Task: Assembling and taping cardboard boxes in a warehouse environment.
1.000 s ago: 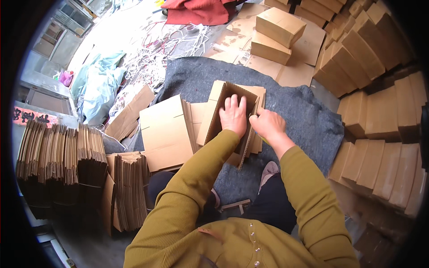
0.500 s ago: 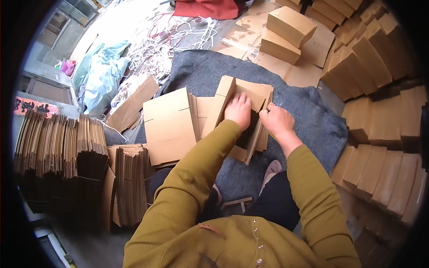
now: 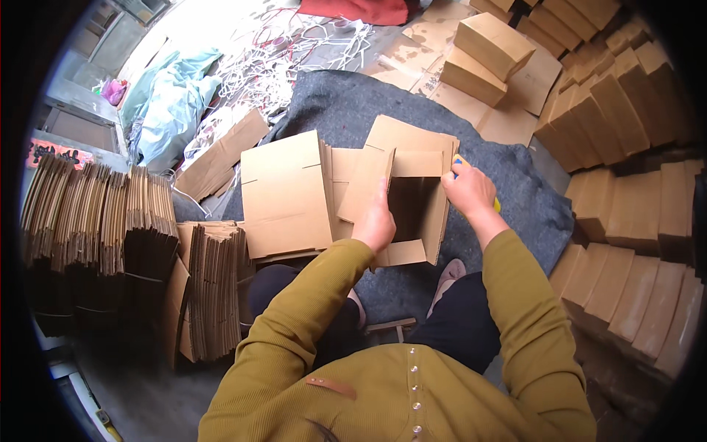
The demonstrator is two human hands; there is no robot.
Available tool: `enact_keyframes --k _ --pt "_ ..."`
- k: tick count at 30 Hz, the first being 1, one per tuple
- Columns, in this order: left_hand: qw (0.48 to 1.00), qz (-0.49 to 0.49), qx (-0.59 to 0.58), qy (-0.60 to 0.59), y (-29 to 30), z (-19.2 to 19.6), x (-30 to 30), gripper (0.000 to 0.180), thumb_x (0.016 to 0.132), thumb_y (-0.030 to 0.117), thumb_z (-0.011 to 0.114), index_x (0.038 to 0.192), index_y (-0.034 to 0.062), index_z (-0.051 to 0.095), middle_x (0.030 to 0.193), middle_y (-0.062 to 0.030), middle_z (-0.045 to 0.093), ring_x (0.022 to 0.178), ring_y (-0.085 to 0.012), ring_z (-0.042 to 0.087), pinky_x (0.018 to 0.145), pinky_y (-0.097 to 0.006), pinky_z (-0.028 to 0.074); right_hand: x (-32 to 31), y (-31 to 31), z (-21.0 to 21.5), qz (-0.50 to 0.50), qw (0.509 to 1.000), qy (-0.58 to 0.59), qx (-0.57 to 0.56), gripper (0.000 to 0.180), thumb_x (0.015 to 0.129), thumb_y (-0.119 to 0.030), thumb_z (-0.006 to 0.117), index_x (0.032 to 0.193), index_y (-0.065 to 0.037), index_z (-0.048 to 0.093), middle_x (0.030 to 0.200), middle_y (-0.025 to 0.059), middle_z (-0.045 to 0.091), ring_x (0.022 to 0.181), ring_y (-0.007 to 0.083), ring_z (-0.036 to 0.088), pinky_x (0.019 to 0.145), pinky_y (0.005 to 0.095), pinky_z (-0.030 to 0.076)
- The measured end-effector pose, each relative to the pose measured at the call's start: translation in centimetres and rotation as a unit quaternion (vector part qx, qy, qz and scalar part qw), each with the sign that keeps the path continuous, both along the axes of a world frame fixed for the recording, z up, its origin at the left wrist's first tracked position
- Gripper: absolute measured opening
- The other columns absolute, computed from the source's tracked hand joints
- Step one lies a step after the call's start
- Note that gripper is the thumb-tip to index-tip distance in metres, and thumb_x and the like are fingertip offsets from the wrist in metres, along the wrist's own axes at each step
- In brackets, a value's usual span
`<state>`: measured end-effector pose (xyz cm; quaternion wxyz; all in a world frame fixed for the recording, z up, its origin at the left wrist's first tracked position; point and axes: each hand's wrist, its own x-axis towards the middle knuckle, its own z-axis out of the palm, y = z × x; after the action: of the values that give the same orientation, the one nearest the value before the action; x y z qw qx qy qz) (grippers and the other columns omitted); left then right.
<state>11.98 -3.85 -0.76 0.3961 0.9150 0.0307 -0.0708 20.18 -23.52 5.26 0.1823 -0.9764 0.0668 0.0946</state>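
Note:
In front of me a cardboard box (image 3: 409, 252) stands with its top flaps raised and its dark inside showing. My left hand (image 3: 376, 222) grips its left flap, thumb up along the cardboard. At the box's right edge, my right hand (image 3: 471, 191) is closed round a yellow-and-blue tool (image 3: 459, 163); only its ends show, so its kind is hidden. Left of the box, flat folded cartons (image 3: 283, 195) lean in a row. A dark grey blanket (image 3: 501, 173) lies under the work.
Bundles of flattened cartons (image 3: 77, 221) stand at the left. Rows of closed boxes (image 3: 618, 206) are stacked along the right, with two more boxes (image 3: 492, 48) at the far right. Tangled white straps (image 3: 287, 51) and a pale blue plastic sheet (image 3: 166, 103) lie at the far left.
My left hand has come out of the box opening and back to its left flap. The box is now opened wider. My right hand has shifted slightly right, showing more of the yellow-and-blue tool.

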Motion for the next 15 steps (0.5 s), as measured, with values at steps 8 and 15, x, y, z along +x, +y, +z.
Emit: enact_keyframes --k 8,15 --pt "0.993 0.068 -0.084 -0.037 0.2 0.8 0.7 0.063 0.092 0.008 0.053 0.148 -0.0064 0.026 0.142 -0.0339 0.042 0.134 -0.0445 0.041 0.112 -0.043 0.034 0.1 -0.1 -0.8 0.025 0.999 -0.023 -0.005 0.032 0.083 -0.035 0.049 0.092 -0.014 0.072 0.098 0.0175 0.071 0.094 0.0383 0.066 0.082 0.0487 0.052" --pt "0.982 -0.137 0.089 -0.092 -3.3 3.6 -8.3 0.072 0.079 -0.003 0.052 0.147 -0.008 0.027 0.152 -0.0308 0.027 0.144 -0.0448 0.025 0.118 -0.052 0.022 0.4 0.0 0.0 0.039 0.999 0.015 -0.003 0.035 0.084 -0.036 0.049 0.099 -0.018 0.075 0.103 0.0148 0.071 0.1 0.0355 0.066 0.087 0.0454 0.052"
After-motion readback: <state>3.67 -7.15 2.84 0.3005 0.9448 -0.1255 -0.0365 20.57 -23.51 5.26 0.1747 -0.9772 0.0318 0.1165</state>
